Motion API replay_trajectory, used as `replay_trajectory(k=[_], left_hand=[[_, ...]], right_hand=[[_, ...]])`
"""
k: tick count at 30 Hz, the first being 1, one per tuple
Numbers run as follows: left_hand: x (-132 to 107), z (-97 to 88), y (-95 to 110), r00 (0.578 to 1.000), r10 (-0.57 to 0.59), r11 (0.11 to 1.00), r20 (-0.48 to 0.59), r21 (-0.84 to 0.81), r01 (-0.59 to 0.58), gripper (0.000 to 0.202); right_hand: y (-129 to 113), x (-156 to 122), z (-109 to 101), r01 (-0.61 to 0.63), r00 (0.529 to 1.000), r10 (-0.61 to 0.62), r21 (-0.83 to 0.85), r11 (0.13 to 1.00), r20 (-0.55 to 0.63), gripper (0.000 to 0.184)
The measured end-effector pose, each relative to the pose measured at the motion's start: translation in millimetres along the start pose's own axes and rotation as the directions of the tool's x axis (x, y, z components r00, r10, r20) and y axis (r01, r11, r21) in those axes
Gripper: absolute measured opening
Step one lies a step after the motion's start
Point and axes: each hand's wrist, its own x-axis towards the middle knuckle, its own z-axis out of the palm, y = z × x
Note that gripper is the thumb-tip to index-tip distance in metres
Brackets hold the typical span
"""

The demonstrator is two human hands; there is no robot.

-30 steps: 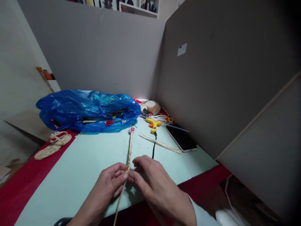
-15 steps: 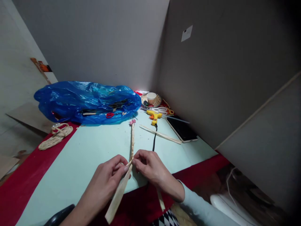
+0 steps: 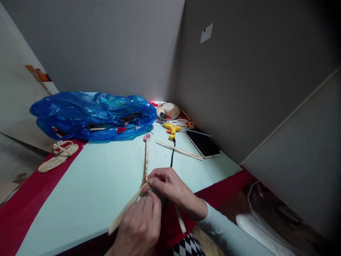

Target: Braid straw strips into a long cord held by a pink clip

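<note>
A narrow braid of pale straw-like strips (image 3: 146, 158) runs away from me over the light green sheet (image 3: 106, 181). A pink binder clip (image 3: 146, 137) grips its far end. Both of my hands meet at the near end of the braid. My right hand (image 3: 172, 188) pinches it between thumb and fingertips. Just below, my left hand (image 3: 141, 220) has its fingers closed on a strip, with its back toward me. One wide loose strip (image 3: 124, 211) sticks out to the left behind that hand. Another strip end (image 3: 180, 220) hangs below my right wrist.
Farther back lie a blue plastic bag (image 3: 93, 113), a yellow glue gun (image 3: 172, 129) with a black cord, a dark-screened tablet (image 3: 204, 143) and a spare strip (image 3: 178, 150). A woven basket (image 3: 176, 113) holds a white cup (image 3: 168, 108). A woven sandal (image 3: 58, 156) rests at the left edge.
My left hand has moved right and turned over beneath the braid's near end. The wide loose strip now points farther left. My right hand keeps its pinch. The view has shifted slightly.
</note>
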Motion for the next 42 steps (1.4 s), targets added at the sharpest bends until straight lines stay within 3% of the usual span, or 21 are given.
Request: replay_trajectory(k=[2, 4, 6, 8, 10, 11, 13, 14, 16, 21, 26, 31, 34, 37, 40, 42], left_hand=[[2, -1.3, -2, 1.0, 0.004, 0.998, 0.022, -0.062, -0.002, 0.027], [5, -6.0, -11, 0.995, -0.059, 0.968, 0.079, -0.238, 0.076, 0.017], [8, -11.7, -25, 0.973, -0.185, 0.878, 0.14, -0.42, 0.228, 0.01], [13, -15.0, -41, 0.911, -0.37, 0.751, 0.183, -0.517, 0.41, 0.015], [19, -13.3, -52, 0.794, -0.478, 0.526, 0.375, -0.601, 0.601, 0.02], [22, -10.4, -56, 0.726, -0.451, 0.351, 0.519, -0.645, 0.679, 0.021], [26, -2.0, -58, 0.621, -0.266, -0.053, 0.737, -0.655, 0.754, 0.02], [28, 2.4, -57, 0.588, -0.19, -0.203, 0.786, -0.617, 0.76, 0.019], [29, 9.6, -54, 0.554, -0.142, -0.346, 0.82, -0.566, 0.749, 0.019], [25, 12.1, -51, 0.551, -0.178, -0.356, 0.815, -0.575, 0.736, 0.02], [25, 14.1, -56, 0.555, -0.256, -0.288, 0.791, -0.611, 0.738, 0.021], [27, 17.0, -54, 0.507, -0.278, -0.33, 0.816, -0.577, 0.747, 0.022], [28, 15.9, -48, 0.493, -0.329, -0.338, 0.805, -0.588, 0.735, 0.021], [27, 13.0, -43, 0.458, -0.36, -0.378, 0.813, -0.576, 0.725, 0.023], [26, 8.5, -42, 0.466, -0.312, -0.446, 0.828, -0.561, 0.697, 0.025], [25, 5.9, -44, 0.485, -0.295, -0.467, 0.824, -0.566, 0.679, 0.024]], right_hand=[[-3, -1, -1, -0.022, 1.0, 0.021, 0.048, 0.999, 0.018, 0.013], [-3, -1, -2, -0.032, 0.999, 0.032, 0.064, 0.997, 0.005, 0.009], [-1, 0, -3, -0.027, 1.0, 0.027, 0.046, 0.999, -0.011, 0.008], [2, 1, -2, -0.011, 1.0, 0.011, 0.037, 0.999, -0.003, 0.009], [4, 1, -2, 0.005, 1.0, -0.005, 0.037, 0.999, 0.011, 0.012], [5, 1, -1, 0.012, 1.0, -0.013, 0.026, 1.0, 0.008, 0.013], [6, 0, -2, 0.024, 1.0, -0.024, -0.016, 1.0, -0.011, 0.014], [6, 0, -3, 0.023, 1.0, -0.023, -0.033, 0.999, -0.008, 0.014], [6, -1, -5, 0.008, 1.0, -0.007, -0.064, 0.998, 0.025, 0.014], [0, -7, -12, 0.038, 0.999, -0.031, -0.331, 0.943, 0.028, 0.015], [-5, -11, -12, 0.121, 0.989, -0.148, -0.594, 0.795, 0.004, 0.018], [-13, -21, -8, 0.156, 0.98, -0.195, -0.761, 0.629, 0.039, 0.023], [-12, -31, 4, 0.156, 0.96, -0.279, -0.874, 0.46, 0.025, 0.02], [0, -39, 24, 0.148, 0.926, -0.374, -0.966, 0.21, 0.06, 0.016], [15, -42, 42, 0.199, 0.84, -0.496, -0.975, -0.094, 0.219, 0.028], [17, -42, 45, 0.263, 0.779, -0.545, -0.95, -0.165, 0.31, 0.027]])
